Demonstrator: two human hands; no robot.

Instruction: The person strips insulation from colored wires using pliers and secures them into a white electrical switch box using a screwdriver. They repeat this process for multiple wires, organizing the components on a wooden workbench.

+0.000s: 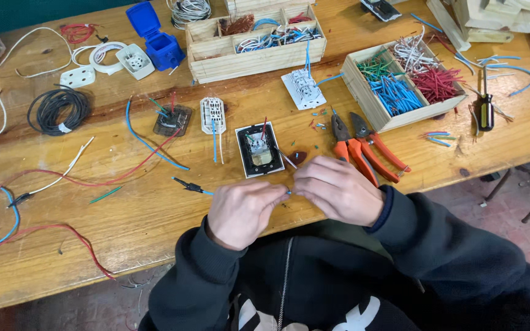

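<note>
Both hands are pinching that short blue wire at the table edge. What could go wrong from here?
The blue wire, pinched between left hand and right hand over the table edge, might drop into the lap. The sleeve could nudge the orange pliers close behind the right hand.

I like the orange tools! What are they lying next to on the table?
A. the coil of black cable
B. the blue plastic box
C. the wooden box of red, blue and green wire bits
C: the orange-handled pliers lie just left of the wooden box of coloured wire bits.
</note>
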